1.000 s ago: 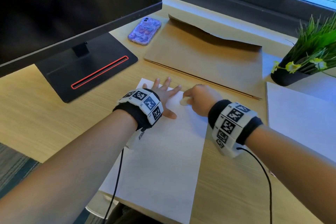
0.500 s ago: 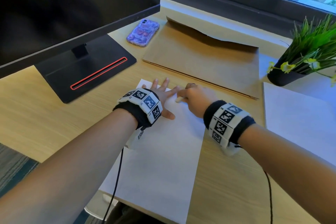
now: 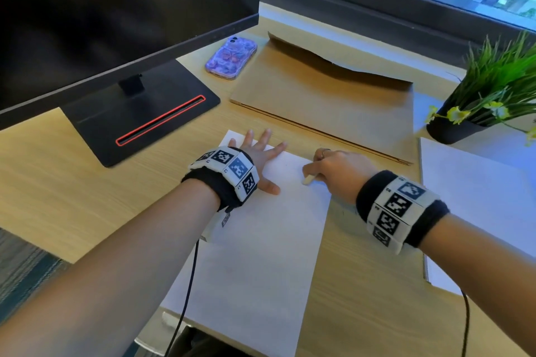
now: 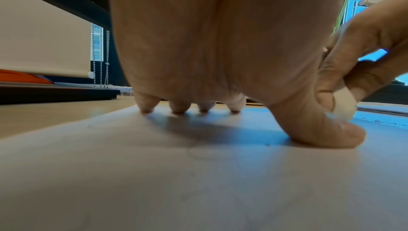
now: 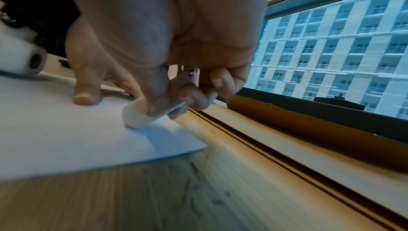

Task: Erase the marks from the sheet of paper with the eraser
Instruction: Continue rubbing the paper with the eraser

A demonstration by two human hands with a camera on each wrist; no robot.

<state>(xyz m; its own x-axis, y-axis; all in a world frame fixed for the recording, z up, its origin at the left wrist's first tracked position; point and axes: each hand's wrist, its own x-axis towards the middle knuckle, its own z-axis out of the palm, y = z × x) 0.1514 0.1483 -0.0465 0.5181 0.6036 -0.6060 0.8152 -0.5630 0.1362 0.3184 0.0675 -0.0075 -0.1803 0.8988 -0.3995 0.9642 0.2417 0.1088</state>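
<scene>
A white sheet of paper (image 3: 255, 255) lies on the wooden desk in front of me. My left hand (image 3: 258, 153) lies flat on its far left corner, fingers spread, pinning it down; its fingertips (image 4: 145, 107) and thumb press the sheet (image 4: 198, 182). My right hand (image 3: 333, 171) pinches a small white eraser (image 3: 308, 180) near the sheet's far right corner. The eraser (image 5: 139, 114) touches the paper (image 5: 66, 138) with its lower end. A faint pencil loop (image 4: 203, 154) shows on the sheet below my left palm. The eraser (image 4: 343, 105) also shows behind my left thumb.
A monitor on a black base (image 3: 139, 122) stands at the far left. A purple phone (image 3: 230, 56) and a brown envelope (image 3: 327, 101) lie beyond the sheet. A potted plant (image 3: 487, 101) stands far right, with another white sheet (image 3: 478, 211) on the right. Eraser crumbs (image 5: 198, 187) dot the desk.
My right hand slid the eraser left toward my left hand, then back right and slightly nearer me. The left hand stayed flat on the sheet.
</scene>
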